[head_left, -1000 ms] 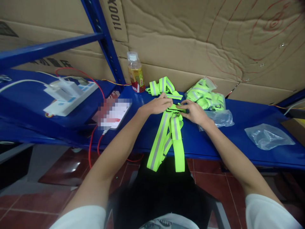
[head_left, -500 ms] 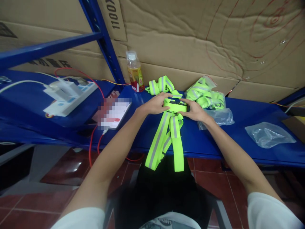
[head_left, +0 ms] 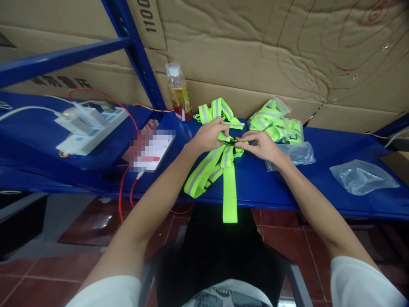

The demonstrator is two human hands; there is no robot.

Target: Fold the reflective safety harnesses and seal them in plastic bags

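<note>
Head view: nearest are the person's dark trousers (head_left: 220,251) and a grey chair (head_left: 298,283) around them. Just beyond, one flat end of a yellow-green strap (head_left: 230,192) hangs over the front edge of a blue table (head_left: 275,187), while a wide loop of it lies to the left on the tabletop. The strap's far part is gathered between the two hands, which are close together but not touching. The left hand (head_left: 210,134) has its fingers curled and pinched on the strap beside a small black buckle (head_left: 230,142); the right hand (head_left: 258,145) pinches the other side with thumb and fingertips. Left of them lies a phone (head_left: 161,145) with a cable plugged in; to the right, a clear bag (head_left: 361,177) lies flat. Behind the hands are another folded strap (head_left: 219,110), bagged straps (head_left: 270,117) and an upright drink bottle (head_left: 180,96), with cardboard (head_left: 239,51) at the back.
</note>
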